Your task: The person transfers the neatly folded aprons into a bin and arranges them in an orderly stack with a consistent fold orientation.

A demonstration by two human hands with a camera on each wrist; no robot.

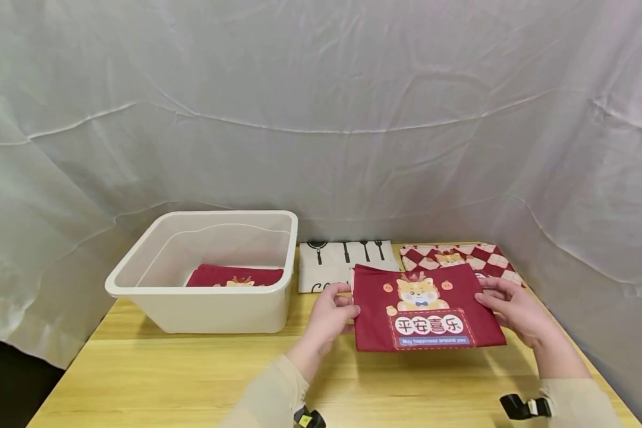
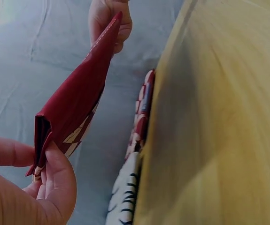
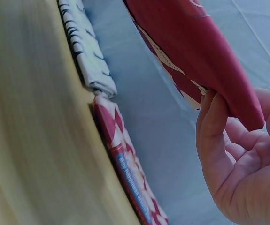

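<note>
A folded dark red cloth [image 1: 425,312] with a cartoon dog print is held up above the wooden table [image 1: 192,374], between both hands. My left hand [image 1: 331,315] pinches its left edge; in the left wrist view the thumb and fingers [image 2: 55,183] clamp the folded cloth [image 2: 73,108] at its corner. My right hand [image 1: 513,312] grips the right edge, and the right wrist view shows its fingers [image 3: 214,131] curled under the cloth [image 3: 196,51].
A white plastic bin [image 1: 203,270] stands at the left with another red cloth [image 1: 235,276] inside. A white cloth with utensil print [image 1: 326,264] and a red checkered cloth [image 1: 460,258] lie at the table's back edge. A grey sheet hangs behind.
</note>
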